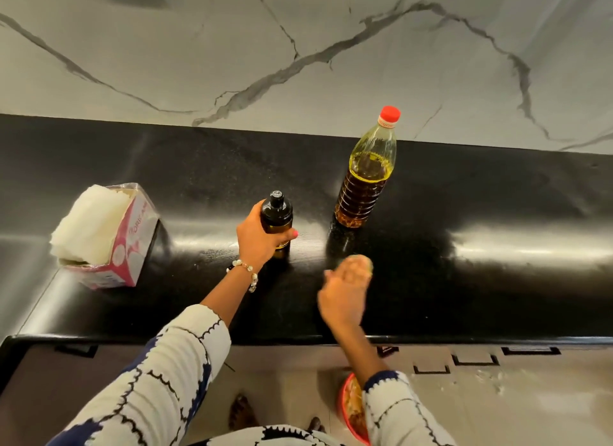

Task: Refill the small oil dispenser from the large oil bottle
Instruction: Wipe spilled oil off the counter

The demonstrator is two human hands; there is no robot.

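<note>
Over at the left a pack of tissues (99, 236) sits on the black table (464, 220), well apart from the job. Next along, the left hand (257, 238) is wrapped round the body of the small oil dispenser (276, 221), which stands upright on the table with its dark cap on. It looks light and stiff, likely glass or hard plastic, so a firm grip round the middle as now should do; if it is oily it may slip. The right hand (345, 286) hangs just above the table, near the dispenser, blurred; its fingers look loosely curled, and whether it holds something small I cannot tell. Further right and back stands the large oil bottle (366, 177), red cap (390, 113) on, over half full. I'd judge it heavy and its ribbed plastic wall soft, so take it round the ribbed lower body, not squeezing.
</note>
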